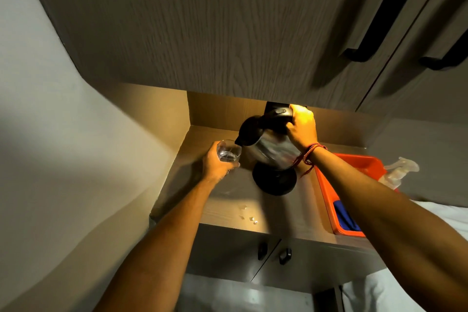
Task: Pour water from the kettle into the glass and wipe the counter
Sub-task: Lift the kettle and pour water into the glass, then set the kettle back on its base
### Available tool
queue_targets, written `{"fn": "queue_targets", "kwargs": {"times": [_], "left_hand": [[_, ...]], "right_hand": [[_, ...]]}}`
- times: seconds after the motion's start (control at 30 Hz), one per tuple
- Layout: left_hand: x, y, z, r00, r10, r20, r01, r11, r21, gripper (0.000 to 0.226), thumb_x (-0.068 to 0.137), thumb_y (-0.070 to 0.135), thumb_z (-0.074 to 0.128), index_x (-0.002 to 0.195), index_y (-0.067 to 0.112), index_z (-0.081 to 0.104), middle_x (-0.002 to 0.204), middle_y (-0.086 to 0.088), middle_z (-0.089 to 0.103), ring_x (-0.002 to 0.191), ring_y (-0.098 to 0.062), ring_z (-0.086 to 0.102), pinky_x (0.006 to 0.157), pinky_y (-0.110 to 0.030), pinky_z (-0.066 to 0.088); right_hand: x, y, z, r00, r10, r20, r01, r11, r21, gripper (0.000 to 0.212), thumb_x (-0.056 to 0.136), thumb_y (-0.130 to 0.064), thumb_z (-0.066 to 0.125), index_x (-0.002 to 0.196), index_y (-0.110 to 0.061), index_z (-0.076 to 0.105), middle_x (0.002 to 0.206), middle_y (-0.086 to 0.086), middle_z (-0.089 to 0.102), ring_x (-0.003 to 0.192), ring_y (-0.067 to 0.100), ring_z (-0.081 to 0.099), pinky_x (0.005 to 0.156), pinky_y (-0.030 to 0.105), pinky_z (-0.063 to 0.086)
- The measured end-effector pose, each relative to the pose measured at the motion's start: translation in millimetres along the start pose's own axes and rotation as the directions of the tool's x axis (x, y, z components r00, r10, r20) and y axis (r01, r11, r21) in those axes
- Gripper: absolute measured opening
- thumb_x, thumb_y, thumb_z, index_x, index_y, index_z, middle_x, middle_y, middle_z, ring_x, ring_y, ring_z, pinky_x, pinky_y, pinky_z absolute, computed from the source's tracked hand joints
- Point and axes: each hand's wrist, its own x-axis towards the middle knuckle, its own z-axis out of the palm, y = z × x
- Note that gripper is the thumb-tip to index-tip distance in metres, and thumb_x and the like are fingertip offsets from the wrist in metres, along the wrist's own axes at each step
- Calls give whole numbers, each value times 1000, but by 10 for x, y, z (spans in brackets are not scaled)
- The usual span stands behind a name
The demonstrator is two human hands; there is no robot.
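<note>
A steel kettle [268,144] with a black lid and handle is tilted to the left, above its round black base [274,180]. My right hand [302,126] grips the kettle's handle. Its spout hangs just over the rim of a clear glass [229,151] that holds a little water. My left hand [215,163] is wrapped around the glass and holds it slightly above the wooden counter [228,210]. A few water drops [247,215] lie on the counter near its front edge.
An orange tray [329,197] with a blue cloth [345,218] in it sits at the counter's right end, and a clear spray bottle [398,170] lies beyond it. Overhead cabinets with black handles [359,54] hang close above. A wall closes the left side.
</note>
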Motion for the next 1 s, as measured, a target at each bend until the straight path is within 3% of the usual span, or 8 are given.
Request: {"fn": "queue_targets", "kwargs": {"times": [0.13, 0.3, 0.4, 0.47, 0.6, 0.77, 0.9, 1.0], "left_hand": [[92, 77, 44, 999, 33, -12, -33, 999, -3, 79, 63, 6, 95, 132, 13, 58, 126, -6, 67, 114, -23, 63, 65, -7, 50], [197, 51, 79, 999, 18, -27, -18, 1000, 18, 85, 64, 9, 95, 137, 13, 54, 135, -9, 64, 124, -25, 60, 101, -36, 55], [225, -32, 59, 999, 9, -41, -8, 1000, 27, 85, 63, 10, 96, 137, 14, 54, 135, -10, 64, 125, -27, 60, 101, -36, 54], [244, -83, 62, 999, 2, -49, 0, 999, 42, 85, 62, 11, 96, 136, 14, 55, 134, -10, 64, 125, -27, 60, 101, -37, 54], [263, -142, 98, 999, -14, -44, 16, 999, 51, 83, 63, 10, 96, 136, 14, 55, 132, -10, 65, 124, -29, 61, 99, -38, 55], [287, -171, 128, 999, -23, -32, 26, 997, 68, 85, 65, 13, 95, 139, 14, 53, 137, -10, 63, 128, -29, 59, 106, -44, 53], [314, -193, 133, 999, -49, -21, 50, 996, 70, 84, 65, 11, 95, 138, 14, 54, 137, -10, 63, 128, -29, 59, 103, -40, 54], [339, -224, 43, 997, -80, -20, 82, 994, 77, 86, 67, 8, 93, 142, 14, 51, 140, -12, 60, 131, -31, 56, 98, -37, 52]], "right_hand": [[-145, 317, 65, 958, 285, -44, -268, 937, 225, 25, 66, 1, 46, 84, 6, 63, 85, 28, 69, 82, 41, 64, 65, 29, 32], [-373, 661, 207, 846, 532, -38, -467, 774, 427, 40, 79, 14, 48, 110, 1, 71, 105, 23, 73, 97, 27, 65, 84, 35, 51], [-509, 769, 283, 796, 605, 0, -511, 672, 535, 37, 83, 16, 46, 112, 7, 69, 95, 16, 67, 90, 19, 55, 69, 23, 50], [-557, 863, 303, 762, 647, 25, -535, 608, 587, 38, 84, 17, 43, 111, 7, 68, 93, 7, 62, 89, 17, 54, 69, 21, 45], [-609, 1032, 256, 792, 607, 65, -526, 624, 578, 41, 84, 18, 43, 113, 3, 68, 94, 6, 63, 84, 15, 54, 58, 6, 46], [-675, 1194, 254, 829, 539, 147, -522, 654, 547, 52, 79, 23, 35, 116, 4, 65, 101, 14, 66, 96, 25, 61, 84, 39, 52], [-680, 1248, 230, 865, 483, 134, -480, 722, 498, 50, 73, 26, 34, 107, 2, 64, 84, 6, 63, 83, 23, 57, 64, 12, 51], [-731, 1344, 225, 886, 437, 153, -457, 769, 447, 45, 77, 20, 48, 117, 2, 59, 104, 16, 66, 97, 25, 61, 85, 33, 53]]}}
